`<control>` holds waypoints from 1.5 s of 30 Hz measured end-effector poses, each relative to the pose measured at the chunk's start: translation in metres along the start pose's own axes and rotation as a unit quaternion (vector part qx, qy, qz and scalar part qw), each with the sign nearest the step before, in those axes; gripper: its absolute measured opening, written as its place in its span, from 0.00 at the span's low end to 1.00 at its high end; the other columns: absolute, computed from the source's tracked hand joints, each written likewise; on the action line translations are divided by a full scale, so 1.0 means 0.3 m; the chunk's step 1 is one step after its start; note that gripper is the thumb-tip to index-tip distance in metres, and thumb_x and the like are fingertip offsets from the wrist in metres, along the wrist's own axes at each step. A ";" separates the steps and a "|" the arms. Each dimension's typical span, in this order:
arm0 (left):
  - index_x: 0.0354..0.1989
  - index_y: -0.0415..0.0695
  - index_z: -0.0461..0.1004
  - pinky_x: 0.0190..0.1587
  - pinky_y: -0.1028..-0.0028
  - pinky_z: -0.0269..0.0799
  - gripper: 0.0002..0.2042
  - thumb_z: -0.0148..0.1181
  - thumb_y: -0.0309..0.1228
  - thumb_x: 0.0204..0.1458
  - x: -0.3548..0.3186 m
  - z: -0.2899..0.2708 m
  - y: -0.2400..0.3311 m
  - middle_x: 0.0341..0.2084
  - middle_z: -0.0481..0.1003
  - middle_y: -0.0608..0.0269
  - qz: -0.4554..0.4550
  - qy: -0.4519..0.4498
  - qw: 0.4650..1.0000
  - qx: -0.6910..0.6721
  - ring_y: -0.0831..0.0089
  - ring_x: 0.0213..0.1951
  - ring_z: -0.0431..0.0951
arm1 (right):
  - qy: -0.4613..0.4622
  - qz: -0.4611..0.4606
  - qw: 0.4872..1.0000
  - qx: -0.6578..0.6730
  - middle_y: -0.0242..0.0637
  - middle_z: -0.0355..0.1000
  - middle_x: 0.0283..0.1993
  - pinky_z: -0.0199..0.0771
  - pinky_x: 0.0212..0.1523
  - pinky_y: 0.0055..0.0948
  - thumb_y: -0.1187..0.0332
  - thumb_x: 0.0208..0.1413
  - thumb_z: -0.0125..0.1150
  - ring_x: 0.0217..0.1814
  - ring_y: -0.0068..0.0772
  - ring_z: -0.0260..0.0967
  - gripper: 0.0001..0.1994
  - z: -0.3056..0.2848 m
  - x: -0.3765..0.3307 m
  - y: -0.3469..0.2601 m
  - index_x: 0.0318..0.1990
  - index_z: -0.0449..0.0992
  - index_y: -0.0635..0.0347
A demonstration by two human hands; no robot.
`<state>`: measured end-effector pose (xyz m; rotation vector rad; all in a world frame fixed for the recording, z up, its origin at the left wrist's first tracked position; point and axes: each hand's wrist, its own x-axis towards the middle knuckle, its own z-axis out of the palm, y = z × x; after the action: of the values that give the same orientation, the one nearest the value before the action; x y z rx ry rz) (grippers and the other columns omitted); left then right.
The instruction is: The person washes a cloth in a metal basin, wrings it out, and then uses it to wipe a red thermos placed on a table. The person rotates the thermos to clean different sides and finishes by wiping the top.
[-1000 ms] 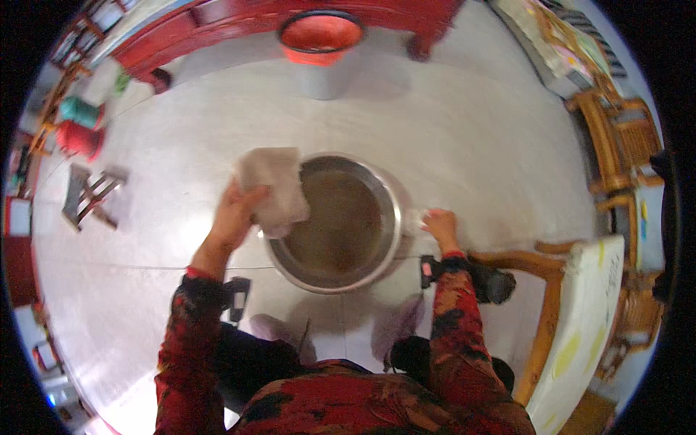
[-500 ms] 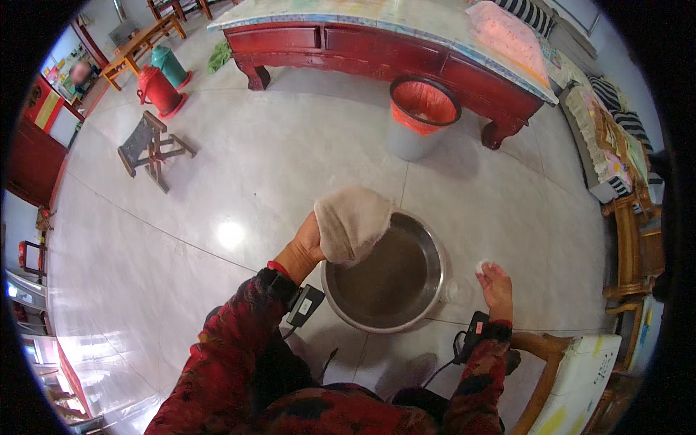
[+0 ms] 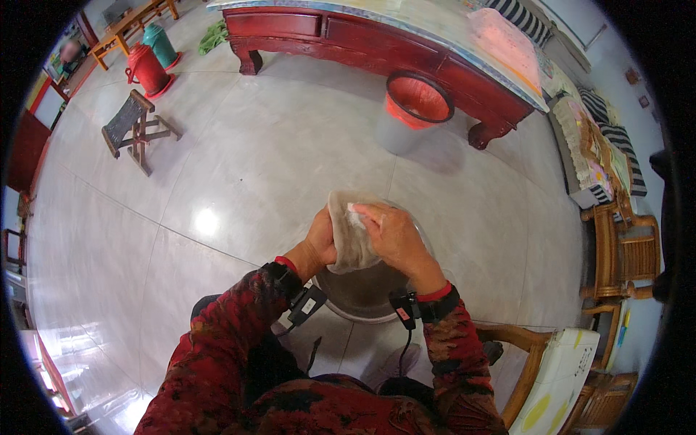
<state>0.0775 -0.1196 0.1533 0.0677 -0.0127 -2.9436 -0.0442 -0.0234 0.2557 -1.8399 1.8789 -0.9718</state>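
Observation:
My left hand (image 3: pixel 320 236) grips the left edge of a beige, soft fabric piece (image 3: pixel 349 250), rounded like a knit cap; its exact kind is unclear. Over its upper face comes my right hand (image 3: pixel 399 235), fingers closed on a small white piece (image 3: pixel 352 208) that touches the fabric. Whether that piece is soap cannot be made out. Beneath both hands stands a round metal basin (image 3: pixel 348 314) with murky grey-brown water (image 3: pixel 370 288). The fabric and my right forearm hide much of the basin.
A bin with a red liner (image 3: pixel 418 101) stands before a dark red table (image 3: pixel 348 36). On the left are a folding stool (image 3: pixel 134 127) and red and green buckets (image 3: pixel 148 70). A wooden chair (image 3: pixel 533 362) sits close by my right arm.
My right hand has moved left from beside the basin onto the fabric, bringing the white piece against it. My left hand still holds the fabric above the basin. The whole view has shifted slightly.

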 end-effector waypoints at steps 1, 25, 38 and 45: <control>0.53 0.40 0.67 0.56 0.56 0.67 0.24 0.36 0.46 0.62 -0.001 -0.001 0.001 0.50 0.71 0.51 0.003 0.004 1.000 -0.007 0.58 0.52 0.71 | 0.020 0.008 1.000 0.003 0.50 0.74 0.44 0.71 0.48 0.39 0.73 0.55 0.52 0.47 0.51 0.71 0.12 0.000 0.002 0.003 0.46 0.75 0.63; 0.57 0.42 0.65 0.58 0.56 0.64 0.35 0.36 0.61 0.57 0.005 0.036 0.019 0.53 0.69 0.52 0.110 0.083 0.988 0.062 0.55 0.53 0.70 | -0.074 -0.009 0.997 -0.001 0.62 0.51 0.66 0.39 0.71 0.43 0.40 0.60 0.38 0.72 0.54 0.43 0.42 0.159 -0.169 -0.061 0.61 0.54 0.80; 0.45 0.39 0.72 0.47 0.66 0.72 0.25 0.41 0.52 0.62 0.044 -0.012 -0.018 0.39 0.76 0.55 0.034 0.243 0.961 0.131 0.64 0.42 0.75 | 0.008 0.252 0.759 0.601 0.48 0.45 0.71 0.41 0.71 0.32 0.40 0.62 0.32 0.73 0.39 0.42 0.42 0.229 -0.087 0.003 0.67 0.44 0.74; 0.35 0.38 0.73 0.39 0.60 0.71 0.26 0.41 0.52 0.62 0.033 -0.077 -0.005 0.26 0.75 0.55 0.078 0.380 0.729 0.564 0.58 0.34 0.76 | -0.048 0.104 0.967 0.229 0.59 0.32 0.72 0.35 0.71 0.39 0.36 0.58 0.38 0.75 0.52 0.29 0.47 0.225 -0.068 -0.053 0.68 0.34 0.70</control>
<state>0.0686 -0.1203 0.1296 1.3030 -1.5298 -2.0422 0.0148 -0.0183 0.2140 -1.3661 1.5848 -1.1060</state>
